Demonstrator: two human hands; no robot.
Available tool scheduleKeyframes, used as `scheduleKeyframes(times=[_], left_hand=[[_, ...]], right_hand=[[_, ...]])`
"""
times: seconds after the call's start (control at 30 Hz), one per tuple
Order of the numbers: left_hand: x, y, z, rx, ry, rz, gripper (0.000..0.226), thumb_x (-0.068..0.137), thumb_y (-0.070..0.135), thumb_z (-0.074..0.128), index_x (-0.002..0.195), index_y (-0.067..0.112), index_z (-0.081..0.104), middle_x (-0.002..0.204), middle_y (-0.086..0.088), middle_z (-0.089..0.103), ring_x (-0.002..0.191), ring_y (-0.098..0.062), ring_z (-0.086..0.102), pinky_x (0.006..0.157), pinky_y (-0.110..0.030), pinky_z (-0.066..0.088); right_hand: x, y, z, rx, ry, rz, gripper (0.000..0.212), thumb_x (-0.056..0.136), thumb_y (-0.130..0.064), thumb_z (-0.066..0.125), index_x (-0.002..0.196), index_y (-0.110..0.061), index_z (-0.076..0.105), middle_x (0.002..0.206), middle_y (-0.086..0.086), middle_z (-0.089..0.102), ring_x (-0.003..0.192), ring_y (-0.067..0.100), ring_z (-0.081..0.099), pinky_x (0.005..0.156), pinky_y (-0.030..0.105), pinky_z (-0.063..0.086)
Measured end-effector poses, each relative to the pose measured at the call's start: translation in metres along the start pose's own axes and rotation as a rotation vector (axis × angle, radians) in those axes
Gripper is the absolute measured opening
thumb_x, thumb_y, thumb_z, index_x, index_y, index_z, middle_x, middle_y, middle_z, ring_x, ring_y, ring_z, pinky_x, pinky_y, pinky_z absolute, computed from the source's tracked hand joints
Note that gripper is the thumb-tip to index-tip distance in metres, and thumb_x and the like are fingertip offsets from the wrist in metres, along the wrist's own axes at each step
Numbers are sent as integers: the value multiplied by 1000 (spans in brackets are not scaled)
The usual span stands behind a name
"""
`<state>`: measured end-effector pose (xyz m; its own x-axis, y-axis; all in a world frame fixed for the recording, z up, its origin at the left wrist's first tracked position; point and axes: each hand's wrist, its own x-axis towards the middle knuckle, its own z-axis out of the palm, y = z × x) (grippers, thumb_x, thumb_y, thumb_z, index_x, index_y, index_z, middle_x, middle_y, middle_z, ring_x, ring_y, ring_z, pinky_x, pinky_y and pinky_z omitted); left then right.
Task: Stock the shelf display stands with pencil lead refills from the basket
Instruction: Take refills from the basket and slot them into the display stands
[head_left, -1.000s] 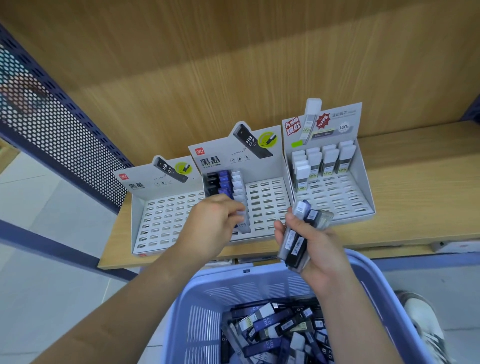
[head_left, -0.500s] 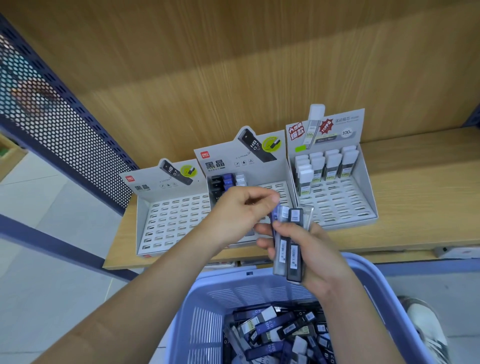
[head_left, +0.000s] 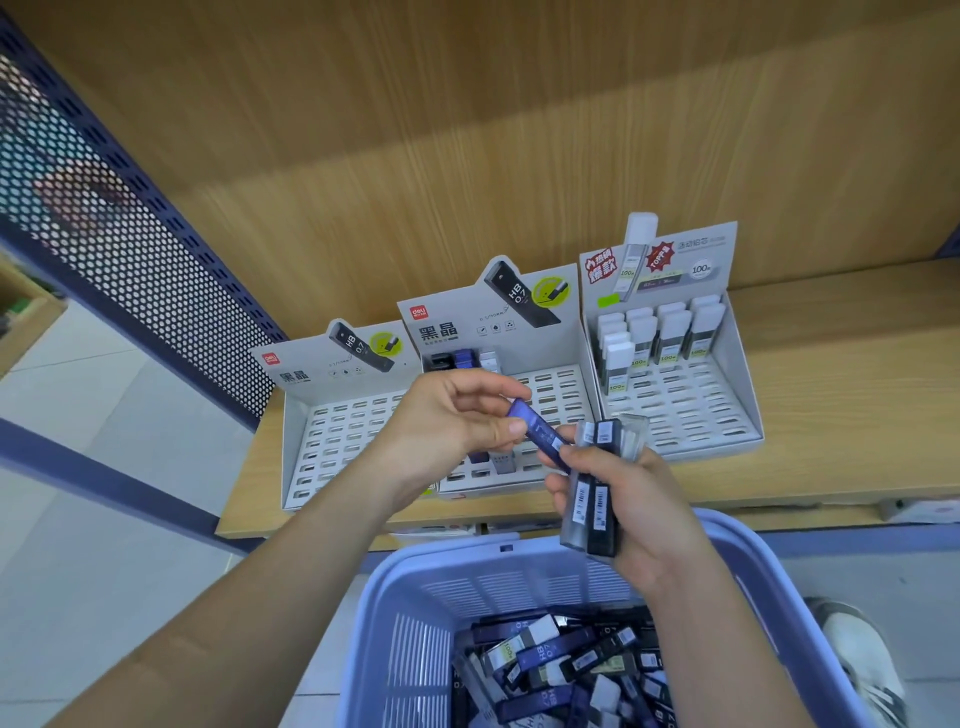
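Observation:
My left hand (head_left: 457, 421) pinches a blue lead refill case (head_left: 537, 428) between thumb and fingers, its lower end still among the bundle. My right hand (head_left: 623, 499) grips a bundle of refill cases (head_left: 597, 499), dark and clear ones, upright above the basket. Three grey display stands sit on the wooden shelf: the left stand (head_left: 337, 426) has bare slots, the middle stand (head_left: 550, 400) holds a few black, blue and white cases at its back left, the right stand (head_left: 691, 410) holds white-capped cases at its back. The blue basket (head_left: 415, 597) below holds several loose refills (head_left: 561, 670).
A perforated blue metal panel (head_left: 119, 249) stands at the left of the wooden shelf (head_left: 831, 405). A wooden back wall rises behind the stands. A white shoe (head_left: 857, 660) shows on the pale tiled floor at lower right.
My left hand came back from the middle stand to the bundle in my right hand and now draws one blue case out of it. The view has shifted slightly.

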<state>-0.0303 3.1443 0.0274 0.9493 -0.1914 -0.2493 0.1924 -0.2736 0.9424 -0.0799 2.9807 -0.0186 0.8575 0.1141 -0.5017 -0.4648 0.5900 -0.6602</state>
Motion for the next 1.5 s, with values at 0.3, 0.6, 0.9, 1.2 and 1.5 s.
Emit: scheduleKeyframes(times=[0.3, 0.6, 0.9, 1.2, 1.5], left_hand=[[-1, 19, -20, 224, 249, 93, 16, 71, 10, 79, 71, 4, 64, 58, -8, 65, 47, -12, 60, 49, -21, 52], [-2, -9, -50, 610, 281, 32, 19, 81, 3, 71, 72, 19, 62, 68, -4, 67, 65, -17, 68, 65, -27, 55], [1, -40, -83, 706, 459, 81, 13, 88, 10, 63, 96, 18, 69, 84, 3, 66, 79, -15, 61, 74, -24, 46], [40, -52, -97, 671, 580, 177, 19, 88, 13, 65, 106, 13, 73, 99, -2, 72, 81, -11, 59, 72, -7, 38], [62, -70, -96, 924, 461, 313, 13, 85, 6, 64, 93, 7, 75, 96, -11, 72, 94, -29, 62, 81, -31, 45]], right_hand=[[6, 7, 4, 108, 27, 54, 22, 88, -9, 67, 109, -7, 65, 92, 13, 72, 49, 12, 51, 42, 20, 45], [8, 11, 6, 112, 163, 63, 25, 89, 2, 54, 111, -8, 57, 72, 10, 50, 52, 18, 51, 40, 24, 44], [5, 13, 14, 171, 138, -6, 14, 81, -8, 71, 94, 0, 70, 82, 13, 74, 71, 21, 74, 58, 26, 59], [13, 17, 18, 82, 86, -7, 28, 85, -19, 67, 105, -1, 68, 77, 10, 72, 64, 16, 70, 53, 23, 56], [21, 21, 12, 3, 45, 2, 31, 78, -18, 68, 103, 0, 69, 73, 10, 69, 59, 16, 65, 50, 23, 54]])
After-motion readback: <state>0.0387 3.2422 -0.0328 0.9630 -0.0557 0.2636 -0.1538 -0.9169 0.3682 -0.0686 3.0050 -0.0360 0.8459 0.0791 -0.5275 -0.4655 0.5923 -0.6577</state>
